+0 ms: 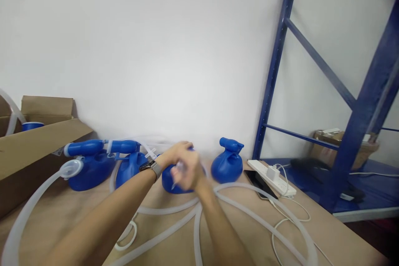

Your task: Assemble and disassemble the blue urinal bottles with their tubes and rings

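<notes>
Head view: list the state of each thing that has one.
Left hand: raised at middle bottle, grip unclear.
Right hand: blurred, close to left hand, grip unclear.
Middle bottle: partly hidden by the hands.
Right bottle: upright, apart from the hands.
Left bottles: standing side by side.
Tubes: loosely curved across the table.
Watch: strapped on.
Carton: open.
Charger: plugged into power strip.
Phone: screen dark.

- The left forearm (121, 212) is stretched forward and slanted inward.
- The right forearm (218, 224) is extended forward, angled leftward.
- The left hand (177, 151) is partly hidden behind the right hand (188, 170).
- The right hand is blurred, its grip obscured.
</notes>
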Demonstrator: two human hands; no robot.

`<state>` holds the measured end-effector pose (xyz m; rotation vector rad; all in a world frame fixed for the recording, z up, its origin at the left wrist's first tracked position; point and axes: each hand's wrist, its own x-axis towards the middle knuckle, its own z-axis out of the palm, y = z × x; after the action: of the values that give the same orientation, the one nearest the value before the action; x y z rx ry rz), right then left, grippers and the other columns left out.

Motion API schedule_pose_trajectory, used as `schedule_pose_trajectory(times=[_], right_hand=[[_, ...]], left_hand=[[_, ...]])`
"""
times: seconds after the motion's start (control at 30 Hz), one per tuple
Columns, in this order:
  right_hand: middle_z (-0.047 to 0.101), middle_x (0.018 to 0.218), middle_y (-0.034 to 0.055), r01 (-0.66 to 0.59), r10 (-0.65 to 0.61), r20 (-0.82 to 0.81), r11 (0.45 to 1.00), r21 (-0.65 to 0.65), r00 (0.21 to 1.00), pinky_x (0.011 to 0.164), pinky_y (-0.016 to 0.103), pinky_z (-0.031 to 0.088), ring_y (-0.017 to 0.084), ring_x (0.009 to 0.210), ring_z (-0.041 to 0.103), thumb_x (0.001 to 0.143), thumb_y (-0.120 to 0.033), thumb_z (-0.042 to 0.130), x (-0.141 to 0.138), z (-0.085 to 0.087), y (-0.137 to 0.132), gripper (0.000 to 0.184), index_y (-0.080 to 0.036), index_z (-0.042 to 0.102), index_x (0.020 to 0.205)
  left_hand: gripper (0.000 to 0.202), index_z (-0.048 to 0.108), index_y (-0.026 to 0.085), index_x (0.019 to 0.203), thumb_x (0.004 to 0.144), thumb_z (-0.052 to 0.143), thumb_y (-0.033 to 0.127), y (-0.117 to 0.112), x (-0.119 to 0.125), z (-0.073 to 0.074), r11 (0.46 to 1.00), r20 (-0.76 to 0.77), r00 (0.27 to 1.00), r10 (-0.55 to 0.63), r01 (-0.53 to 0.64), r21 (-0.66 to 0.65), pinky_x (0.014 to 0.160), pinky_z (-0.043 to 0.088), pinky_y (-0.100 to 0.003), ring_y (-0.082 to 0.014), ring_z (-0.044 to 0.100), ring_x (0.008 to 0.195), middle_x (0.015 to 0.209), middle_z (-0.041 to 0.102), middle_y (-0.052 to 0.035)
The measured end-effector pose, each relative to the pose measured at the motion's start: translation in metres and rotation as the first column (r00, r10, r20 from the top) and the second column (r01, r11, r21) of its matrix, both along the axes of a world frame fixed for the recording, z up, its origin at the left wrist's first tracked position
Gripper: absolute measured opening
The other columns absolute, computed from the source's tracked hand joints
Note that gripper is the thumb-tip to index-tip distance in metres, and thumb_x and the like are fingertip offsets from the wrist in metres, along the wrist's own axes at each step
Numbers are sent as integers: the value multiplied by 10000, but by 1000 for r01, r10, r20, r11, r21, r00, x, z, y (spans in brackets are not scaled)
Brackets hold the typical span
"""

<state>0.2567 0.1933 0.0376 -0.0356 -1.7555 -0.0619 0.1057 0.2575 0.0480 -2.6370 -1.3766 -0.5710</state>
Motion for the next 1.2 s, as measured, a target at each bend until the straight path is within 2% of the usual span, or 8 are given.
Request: schedule_pose_trajectory(times=[0.17,0.3,0.4,0.5,0.67,0.8,0.93,1.2], right_hand=[[428,524,-74,-69,-23,352,967,245,936,411,272,355,115,432,453,766,-431,576,-70,-41,-38,282,-264,402,620],[618,641,-42,-106,11,280,940,325,960,470,281,437,130,510,574,867,-478,548,-79,-71,-27,257,-245,629,792],[691,737,-24,-78,63,68,966,246,996,541,270,489,136,598,645,955,-364,429,-62,-69,-12,252,-250,639,872],[641,720,6,58,-57,-117,998,1,991,598,293,497,164,625,622,1012,-217,312,-39,-55,7,307,-232,578,860],[623,872,69,289,-351,-208,916,-280,913,746,361,495,242,852,604,1040,-181,426,-8,-39,40,217,-213,611,932],[632,905,89,388,-442,-186,883,-265,878,784,379,509,257,888,599,1017,-234,522,1,-53,53,154,-211,653,940],[653,723,40,435,-461,-120,880,-192,879,692,334,479,216,713,599,1022,-300,575,10,-65,59,250,-227,649,795],[658,603,26,469,-477,-30,873,-135,879,613,319,398,182,564,603,1056,-295,542,18,-61,58,407,-224,633,665]], left_hand=[[386,639,168,1241,975,706,439,4,-4,5,1000,18,1000,-9,10,-11,914,589,-465,-246,678,1036,1184,679,-83],[389,642,171,1238,971,708,446,9,-7,6,999,18,999,-38,38,-21,931,581,-474,-251,674,1052,1187,679,-84],[397,640,171,1248,971,709,447,13,-9,2,998,21,998,-53,54,-13,939,580,-480,-256,672,1068,1207,675,-88],[366,644,172,1240,985,696,428,16,-10,-4,998,29,998,-64,64,2,933,585,-471,-248,676,1059,1211,677,-88],[307,662,169,1179,994,688,412,18,-10,-8,996,29,996,-86,85,18,897,596,-439,-228,681,1014,1167,687,-77],[318,657,166,1183,990,692,416,13,-9,-5,996,23,996,-82,81,34,882,598,-434,-225,683,994,1147,687,-73],[339,652,168,1206,986,694,423,9,-8,-5,997,23,998,-62,61,50,899,593,-447,-234,679,1017,1177,681,-81],[370,639,180,1245,986,685,441,8,-8,-13,996,47,998,-48,44,81,939,577,-471,-252,664,1074,1230,665,-93]])
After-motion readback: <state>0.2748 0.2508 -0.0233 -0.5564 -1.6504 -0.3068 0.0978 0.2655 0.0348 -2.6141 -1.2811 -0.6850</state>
